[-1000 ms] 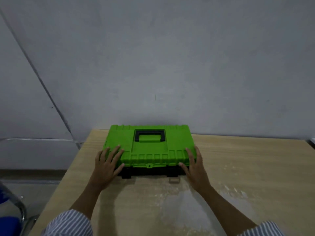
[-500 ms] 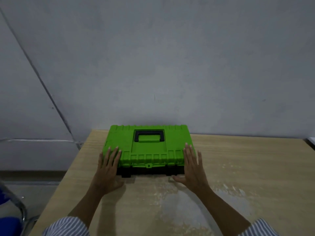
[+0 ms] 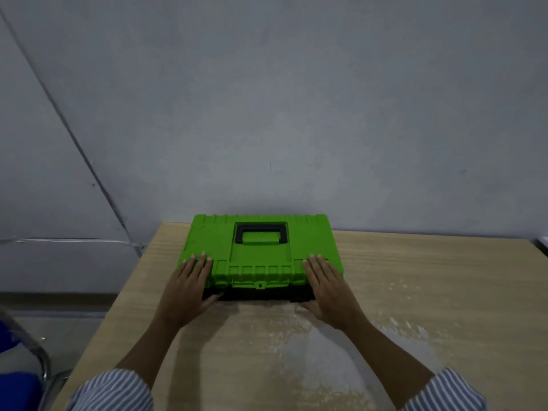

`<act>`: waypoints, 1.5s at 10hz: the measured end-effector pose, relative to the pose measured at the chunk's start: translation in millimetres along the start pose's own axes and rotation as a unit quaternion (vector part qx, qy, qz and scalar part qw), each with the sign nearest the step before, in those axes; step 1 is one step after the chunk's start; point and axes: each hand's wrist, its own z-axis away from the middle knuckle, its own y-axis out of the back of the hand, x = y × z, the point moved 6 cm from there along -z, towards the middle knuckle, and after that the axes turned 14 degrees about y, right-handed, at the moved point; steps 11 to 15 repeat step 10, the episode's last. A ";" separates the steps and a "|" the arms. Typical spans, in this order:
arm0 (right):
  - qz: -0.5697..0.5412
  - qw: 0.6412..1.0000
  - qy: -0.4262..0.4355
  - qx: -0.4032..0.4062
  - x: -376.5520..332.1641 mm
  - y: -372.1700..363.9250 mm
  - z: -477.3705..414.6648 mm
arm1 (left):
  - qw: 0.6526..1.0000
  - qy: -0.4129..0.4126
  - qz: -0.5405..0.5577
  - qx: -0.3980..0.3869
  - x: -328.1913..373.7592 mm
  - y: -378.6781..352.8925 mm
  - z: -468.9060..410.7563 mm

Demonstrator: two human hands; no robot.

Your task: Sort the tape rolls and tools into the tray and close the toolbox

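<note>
Green toolbox (image 3: 261,259) shut, both hands flat on top

It sits at the back of the counter (image 3: 415,292), right by the wall (image 3: 267,114). Left hand (image 3: 186,292) and right hand (image 3: 329,295) grip nothing: fingers (image 3: 201,262) straight on its front corners, thumbs down by the black base (image 3: 255,295). I'd guess that's pressing it closed for the latches.

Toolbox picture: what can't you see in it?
1. Head view, inside the green toolbox: the shut lid hides whatever is in it.
2. Head view, front corners of its black base: the left hand and right hand cover them.
3. Head view, blue chair: cut off by the left edge.
4. Head view, white thing: cut off by the right edge, too small to name.
</note>
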 end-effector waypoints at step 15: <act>-0.078 0.997 0.004 0.017 39.6 45.0 -40.4 | 0.985 -0.100 -0.038 0.136 10.0 53.9 -29.9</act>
